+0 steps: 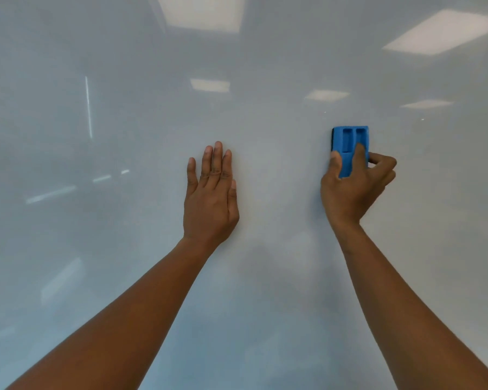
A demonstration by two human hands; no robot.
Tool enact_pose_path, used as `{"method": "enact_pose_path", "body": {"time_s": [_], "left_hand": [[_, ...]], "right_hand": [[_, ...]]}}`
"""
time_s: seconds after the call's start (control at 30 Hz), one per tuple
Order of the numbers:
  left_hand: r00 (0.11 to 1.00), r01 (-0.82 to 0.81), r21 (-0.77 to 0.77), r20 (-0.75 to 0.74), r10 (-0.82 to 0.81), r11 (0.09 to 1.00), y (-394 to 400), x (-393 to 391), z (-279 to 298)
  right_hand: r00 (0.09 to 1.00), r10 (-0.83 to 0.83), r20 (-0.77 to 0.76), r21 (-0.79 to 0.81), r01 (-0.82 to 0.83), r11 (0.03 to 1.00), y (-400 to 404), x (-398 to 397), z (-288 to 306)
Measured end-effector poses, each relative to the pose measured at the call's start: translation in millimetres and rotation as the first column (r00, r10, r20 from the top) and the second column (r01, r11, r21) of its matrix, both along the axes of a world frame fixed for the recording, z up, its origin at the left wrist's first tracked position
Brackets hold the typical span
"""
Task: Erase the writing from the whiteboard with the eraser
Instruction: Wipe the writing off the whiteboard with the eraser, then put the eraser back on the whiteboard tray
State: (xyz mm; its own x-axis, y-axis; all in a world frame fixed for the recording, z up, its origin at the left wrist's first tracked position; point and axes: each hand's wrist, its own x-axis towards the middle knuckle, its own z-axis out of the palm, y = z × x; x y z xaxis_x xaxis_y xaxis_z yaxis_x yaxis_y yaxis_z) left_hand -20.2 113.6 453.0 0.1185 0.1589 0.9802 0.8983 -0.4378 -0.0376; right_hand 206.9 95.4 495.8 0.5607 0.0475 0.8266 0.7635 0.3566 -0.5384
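Right hand grip clamped on blue eraser against whiteboard; left hand flat, fingers together. No writing visible; erasing seemingly finished.

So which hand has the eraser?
The right hand grips the blue eraser on the whiteboard; the left hand lies flat, holding nothing.

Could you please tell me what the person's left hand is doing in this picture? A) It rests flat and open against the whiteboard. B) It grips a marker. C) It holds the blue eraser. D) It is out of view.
A: the left hand lies flat with fingers extended against the whiteboard, holding nothing, while the right hand has its grip closed on the blue eraser.
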Motion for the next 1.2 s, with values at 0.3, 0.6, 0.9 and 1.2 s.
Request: {"method": "enact_pose_path", "body": {"time_s": [0.3,0.6,0.9,1.2], "left_hand": [[0.988,0.042,-0.080,-0.145,-0.053,0.996,-7,3,-35],[0.907,0.121,-0.232,-0.370,-0.203,0.965,-30,-12,-106],[0.853,0.143,-0.421,-0.406,-0.327,0.896,-45,-22,-179],[0.883,0.167,-0.590,-0.268,-0.386,0.790,-63,-14,-233]], "right_hand": [[0.846,0.111,0.522,-0.102,-0.067,0.993,-11,-48,-92],[0.539,0.346,0.768,-0.337,-0.120,0.934,-29,-32,-154],[0.378,0.592,0.712,-0.593,-0.130,0.795,-44,-13,-228],[0.333,0.743,0.581,-0.740,-0.166,0.652,-51,1,-273]]}}
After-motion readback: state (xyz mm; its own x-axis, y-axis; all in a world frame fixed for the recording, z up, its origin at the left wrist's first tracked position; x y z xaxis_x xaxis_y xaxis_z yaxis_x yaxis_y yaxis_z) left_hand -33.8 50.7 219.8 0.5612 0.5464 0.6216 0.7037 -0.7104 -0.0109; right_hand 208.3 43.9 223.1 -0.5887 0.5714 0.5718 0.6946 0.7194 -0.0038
